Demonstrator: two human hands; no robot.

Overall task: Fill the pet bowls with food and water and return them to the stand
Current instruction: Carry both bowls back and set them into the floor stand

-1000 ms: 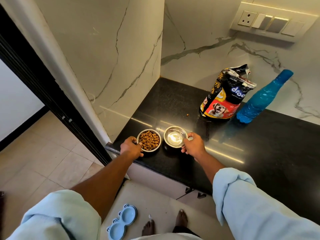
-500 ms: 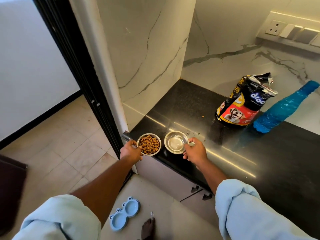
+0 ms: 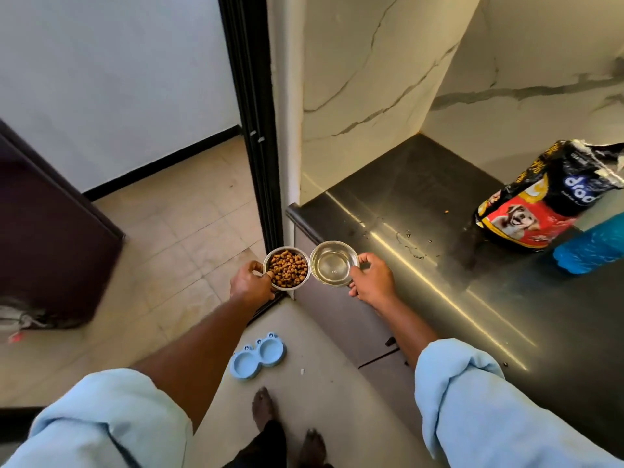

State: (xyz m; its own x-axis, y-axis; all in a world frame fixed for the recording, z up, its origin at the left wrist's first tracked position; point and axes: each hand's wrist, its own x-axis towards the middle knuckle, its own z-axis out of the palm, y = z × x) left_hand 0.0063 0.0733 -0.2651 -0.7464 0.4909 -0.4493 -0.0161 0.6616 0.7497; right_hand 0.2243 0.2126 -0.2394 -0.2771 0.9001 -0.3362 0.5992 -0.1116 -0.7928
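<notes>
My left hand (image 3: pixel 251 285) grips a steel bowl full of brown kibble (image 3: pixel 287 268) by its near rim. My right hand (image 3: pixel 373 282) holds a second steel bowl with clear water (image 3: pixel 333 262) by its right rim. Both bowls hang side by side in the air, just off the left corner of the black counter (image 3: pixel 439 265). The light blue two-hole stand (image 3: pixel 258 355) lies on the floor below, between my arms.
An opened dog food bag (image 3: pixel 540 201) and a blue bottle (image 3: pixel 591 246) stand on the counter at the right, with a few drops and crumbs nearby. A black door frame (image 3: pixel 253 123) and marble wall rise behind the bowls. A dark cabinet (image 3: pixel 50 238) stands at left. My bare feet (image 3: pixel 266 407) are on the floor.
Both bowls have been lifted from the counter and carried left past its corner. My view has swung left, showing more of the floor and doorway.
</notes>
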